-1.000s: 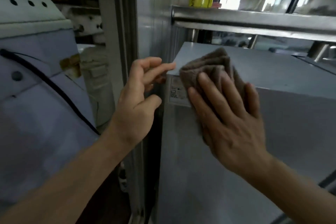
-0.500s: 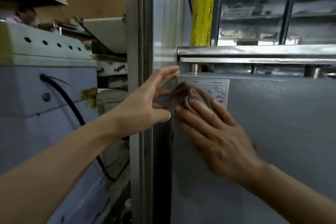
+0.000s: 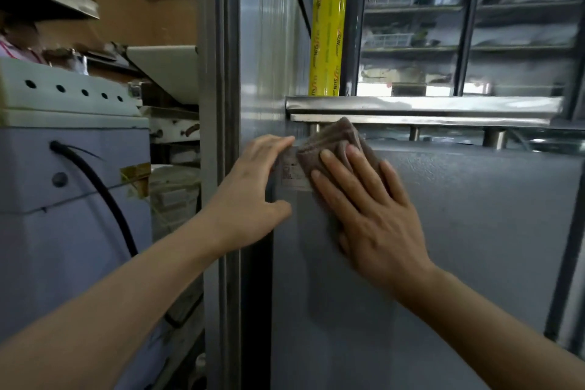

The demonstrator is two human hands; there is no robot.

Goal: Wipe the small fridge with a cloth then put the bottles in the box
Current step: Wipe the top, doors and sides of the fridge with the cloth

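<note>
Wiping step: right hand, fingers flat, presses folded brown cloth against small grey fridge's upper-left corner; left hand, open, steadies its edge; best firm, overlapping strokes over white label.

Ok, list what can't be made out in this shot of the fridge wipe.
- Label on the fridge, head view: print blurred, right part hidden by the cloth.
- Cloth: lower part covered by the right hand pressing it flat.
- Left hand: fingertips reach the fridge's corner; firm contact unclear.
- Bottles and box: none in view.
- Fridge bottom: cut off by the frame's lower edge.
- Yellow roll: small print too small to read.
</note>
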